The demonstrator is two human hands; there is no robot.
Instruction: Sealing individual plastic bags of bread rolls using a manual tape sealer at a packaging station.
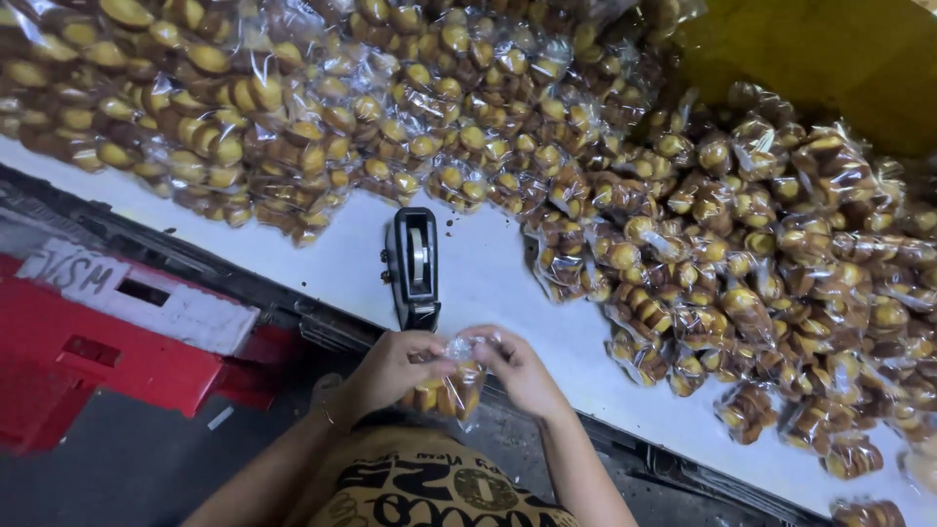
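Note:
Both my hands hold one small clear plastic bag of round yellow-brown cakes (454,390) just off the near edge of the white table (488,283). My left hand (395,369) grips the bag's neck from the left. My right hand (515,369) pinches the twisted top from the right. The bag hangs down between the two hands. Directly beyond them on the table stands a black bag-sealing tape dispenser (414,265) with a roll of pale tape in it.
Heaps of filled clear bags of the same cakes cover the far left (234,107) and the right side (771,263) of the table. A red crate (98,361) with a white label sits on the floor at the left. A yellow surface (839,49) is at the top right.

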